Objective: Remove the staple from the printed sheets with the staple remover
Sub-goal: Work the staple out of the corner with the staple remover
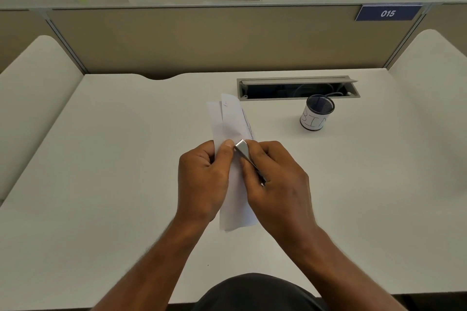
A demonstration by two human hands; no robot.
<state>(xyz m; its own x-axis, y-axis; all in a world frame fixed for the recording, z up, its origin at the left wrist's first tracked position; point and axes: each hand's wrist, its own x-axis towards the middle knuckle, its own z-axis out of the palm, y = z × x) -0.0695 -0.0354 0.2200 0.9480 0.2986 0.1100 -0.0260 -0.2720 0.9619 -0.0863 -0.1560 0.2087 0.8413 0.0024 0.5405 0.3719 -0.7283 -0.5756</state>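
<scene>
The printed sheets (231, 121) are white papers held up on edge over the middle of the desk, seen almost edge-on. My left hand (202, 179) grips them from the left, its thumb pressing the paper near the top. My right hand (275, 179) holds a flat silver staple remover (244, 149) between thumb and fingers. The tool's tip lies against the sheets just beside my left thumb. The staple itself is hidden.
A black mesh cup (317, 112) with a white handwritten label stands at the right rear of the white desk (113, 159). Behind it is an open cable tray (298, 88). Beige partition panels (202, 40) wall the desk's back and sides.
</scene>
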